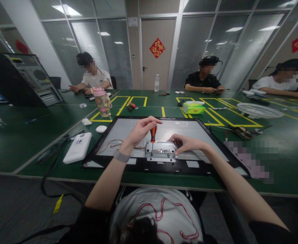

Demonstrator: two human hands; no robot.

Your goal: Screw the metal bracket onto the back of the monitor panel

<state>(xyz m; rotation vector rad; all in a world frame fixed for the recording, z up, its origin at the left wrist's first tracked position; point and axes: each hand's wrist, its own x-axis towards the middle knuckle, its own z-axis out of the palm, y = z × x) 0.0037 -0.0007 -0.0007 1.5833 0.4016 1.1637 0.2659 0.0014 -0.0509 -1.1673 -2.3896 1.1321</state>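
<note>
A flat display panel with a black frame lies back side up on the table in front of me. On its lower middle sits a silver metal bracket with a circuit strip in it. My left hand is closed on the handle of an orange and black screwdriver. The screwdriver stands upright, its shaft reaching down to the bracket's left part. My right hand grips the bracket's right end between thumb and fingers. Thin wires run across the panel left of the bracket.
Left of the panel are a white power bank, a white round case and a pink-lidded bottle. Beyond it lie a green tissue pack and red-handled pliers. A fan grille is at right. Several people sit opposite.
</note>
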